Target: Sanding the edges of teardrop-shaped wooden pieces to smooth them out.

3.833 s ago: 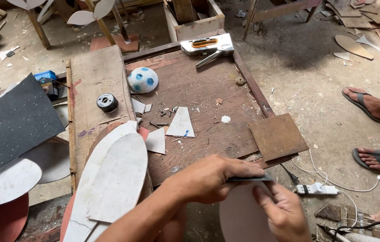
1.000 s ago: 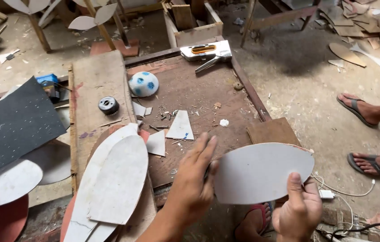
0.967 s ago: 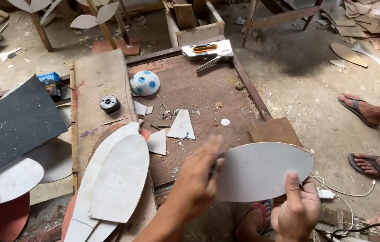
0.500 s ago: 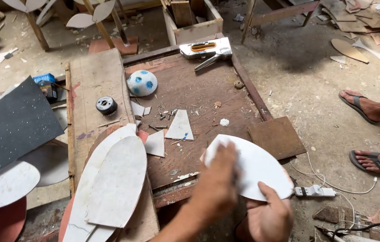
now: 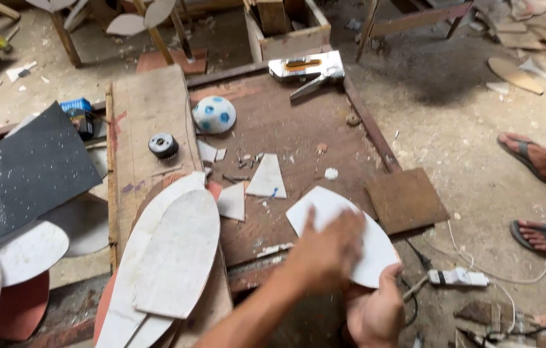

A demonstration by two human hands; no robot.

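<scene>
Tilted down since a second ago, when it was held up broadside, the white leaf-shaped board cutout [image 5: 344, 232] now lies low over the near edge of the reddish-brown workboard [image 5: 286, 129], its blunt end pointing far-left. The left hand [image 5: 327, 248] lies flat and blurred across the cutout's face, fingers spread, pressing rather than clasping. The right hand [image 5: 376, 309], nearer the camera, is closed around the cutout's near pointed end, thumb on top. Left of the hands, a stack of long white oval cutouts [image 5: 170, 258] leans over a pale plank [image 5: 147, 129] that bears a small black round spool [image 5: 163, 145]. Farther off on the workboard sit a white-and-blue ball-patterned dome [image 5: 214, 115], a white triangular offcut [image 5: 268, 177] and, at the far edge, a metal staple gun [image 5: 308, 69]. A dark sheet of sandpaper [image 5: 21, 171] lies at far left. Right of the workboard rest a square brown board [image 5: 405, 200] and a white power strip [image 5: 458, 278], and another person's sandalled feet [image 5: 537, 193] show on the dusty floor at right.
</scene>
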